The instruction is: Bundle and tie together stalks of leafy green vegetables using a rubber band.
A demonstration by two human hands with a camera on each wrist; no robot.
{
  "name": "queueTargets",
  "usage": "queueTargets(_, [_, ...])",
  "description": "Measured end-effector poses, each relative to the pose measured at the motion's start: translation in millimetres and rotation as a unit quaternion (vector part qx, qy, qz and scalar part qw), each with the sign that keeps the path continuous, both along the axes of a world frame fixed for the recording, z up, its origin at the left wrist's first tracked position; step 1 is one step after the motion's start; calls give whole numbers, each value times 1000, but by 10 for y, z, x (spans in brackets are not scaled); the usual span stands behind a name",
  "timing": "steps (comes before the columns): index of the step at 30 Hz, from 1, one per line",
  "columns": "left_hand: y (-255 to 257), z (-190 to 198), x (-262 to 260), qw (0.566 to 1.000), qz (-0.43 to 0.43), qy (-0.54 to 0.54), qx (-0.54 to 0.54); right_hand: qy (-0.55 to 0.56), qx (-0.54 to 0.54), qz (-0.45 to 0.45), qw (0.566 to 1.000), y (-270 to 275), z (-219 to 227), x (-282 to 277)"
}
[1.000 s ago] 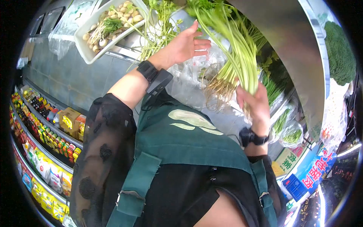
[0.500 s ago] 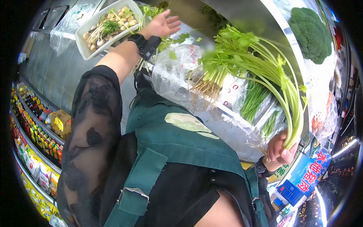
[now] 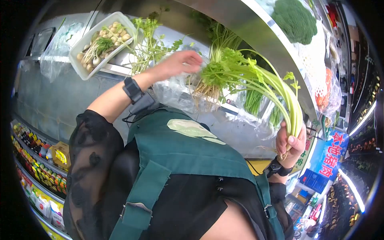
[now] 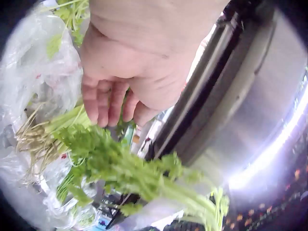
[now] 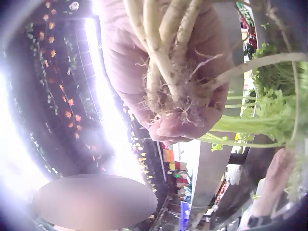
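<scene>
From the left hand (image 3: 176, 67), in the head view, the arching celery (image 3: 276, 86) bars 3 to 4 o'clock, its leaves just beside the fingertips; a rooted bunch (image 3: 207, 90) blocks 4. A steel wall (image 3: 244, 24) closes 2; loose stalks (image 3: 146, 44) and a white tub (image 3: 91, 36) crowd 10. Room lies over the tabletop (image 3: 176, 34) at 12, and between tabletop and apron (image 3: 188, 154) at 5.
</scene>
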State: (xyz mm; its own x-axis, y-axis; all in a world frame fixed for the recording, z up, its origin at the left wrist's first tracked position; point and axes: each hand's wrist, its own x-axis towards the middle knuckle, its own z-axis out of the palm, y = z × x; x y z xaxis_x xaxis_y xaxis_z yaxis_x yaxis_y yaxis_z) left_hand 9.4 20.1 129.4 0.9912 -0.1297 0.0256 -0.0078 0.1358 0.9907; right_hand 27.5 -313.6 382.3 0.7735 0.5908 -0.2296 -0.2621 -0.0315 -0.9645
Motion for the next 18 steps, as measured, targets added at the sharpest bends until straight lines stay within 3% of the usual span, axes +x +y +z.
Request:
queueTargets(2, [-185, 165, -91, 964, 101, -191, 154, 5, -19, 13, 1000, 131, 85, -29])
queueTargets(6, [-294, 222, -173, 952, 62, -253, 162, 11, -22, 19, 1000, 314, 198, -84])
queueTargets(8, [-257, 223, -295, 947, -128, -163, 246, 5, -14, 15, 1000, 362, 238, -80])
queueTargets(9, [-290, 62, -363, 937, -154, -183, 254, 10, -5, 28, 1000, 358, 265, -61])
queueTargets(14, [-177, -221, -720, 943, -133, -181, 244, -17, 14, 96, 995, 429, 298, -56])
queueTargets(15, [-119, -249, -718, 967, -133, -111, 187, -51, -2, 134, 990, 414, 280, -65])
queueTargets(16, [-58, -207, -722, 982, -133, -38, 128, -51, -27, 147, 987, 371, 278, -72])
queueTargets(17, [18, -118, -734, 994, -79, 24, 67, -88, -120, 135, 980, 361, 315, -120])
queueTargets(18, [58, -154, -720, 994, -80, 25, 66, -125, -212, 122, 962, 371, 370, -165])
